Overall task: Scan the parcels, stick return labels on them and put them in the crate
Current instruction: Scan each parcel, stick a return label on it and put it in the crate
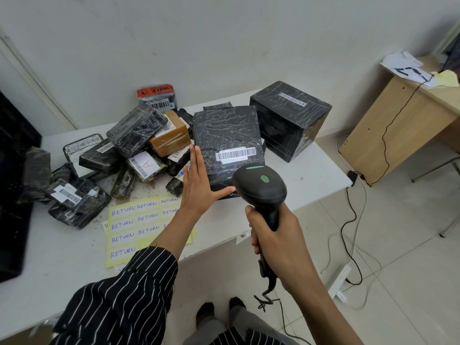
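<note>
**Flat parcel under the scanner at the counter's near edge**

The left hand (199,185) lies open, its straight fingers against the left side of the flat black parcel (226,130) and its thumb spread along the parcel's near edge. The right hand (273,242) is clamped round the handle of the black scanner (260,185). The scanner's head hangs over the parcel's near right corner, just near of its white barcode label (235,154).

This parcel lies close to the near edge of the white counter (318,175). Just to its far right stands a black cube parcel (290,118) with a barcode strip on top. Right of the cube a bare strip of counter runs to the right end. Beyond that end is open tiled floor (398,245) crossed by cables, then a wooden desk (398,125).

Left of the flat parcel a loose pile of wrapped parcels (134,135) fills the middle of the counter. The black crate (15,183) stands at the left edge, partly out of frame.

A yellow label sheet (139,220) lies near of the pile, partly under the left forearm. Each of its white labels has RETURN handwritten in blue. One parcel in the pile bears a red letter A (148,164) beside a barcode. A far parcel carries an orange sticker (155,90) whose print is too small to read.
</note>
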Motion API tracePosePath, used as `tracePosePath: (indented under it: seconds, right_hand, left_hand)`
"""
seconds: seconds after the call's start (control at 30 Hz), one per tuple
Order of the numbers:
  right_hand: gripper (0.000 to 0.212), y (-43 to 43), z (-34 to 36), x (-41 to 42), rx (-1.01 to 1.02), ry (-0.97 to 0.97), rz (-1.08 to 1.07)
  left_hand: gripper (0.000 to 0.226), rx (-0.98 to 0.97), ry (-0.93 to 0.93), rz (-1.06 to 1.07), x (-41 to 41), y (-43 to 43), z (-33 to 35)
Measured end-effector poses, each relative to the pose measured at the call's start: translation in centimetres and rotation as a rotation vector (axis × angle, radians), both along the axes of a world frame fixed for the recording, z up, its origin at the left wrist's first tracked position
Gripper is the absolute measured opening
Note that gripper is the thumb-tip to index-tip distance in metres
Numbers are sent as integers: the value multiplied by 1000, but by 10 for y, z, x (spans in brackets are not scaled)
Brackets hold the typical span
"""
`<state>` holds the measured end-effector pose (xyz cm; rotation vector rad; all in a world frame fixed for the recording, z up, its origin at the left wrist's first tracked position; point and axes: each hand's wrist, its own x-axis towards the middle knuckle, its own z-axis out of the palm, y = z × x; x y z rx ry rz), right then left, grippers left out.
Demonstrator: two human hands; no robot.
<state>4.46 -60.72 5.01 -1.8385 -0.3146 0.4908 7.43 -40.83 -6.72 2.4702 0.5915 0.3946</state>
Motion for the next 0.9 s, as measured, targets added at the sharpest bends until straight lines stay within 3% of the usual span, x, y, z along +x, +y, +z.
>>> tracePosePath:
  seconds: [0.73, 0.9]
  right_hand:
    - [16, 0, -3, 5, -15, 20, 14]
    - [16, -2, -6, 14, -41, -8, -5]
  left_hand:
    - [129, -27, -15, 6, 0, -1, 2]
    - [130, -121, -18, 3, 1, -1, 2]
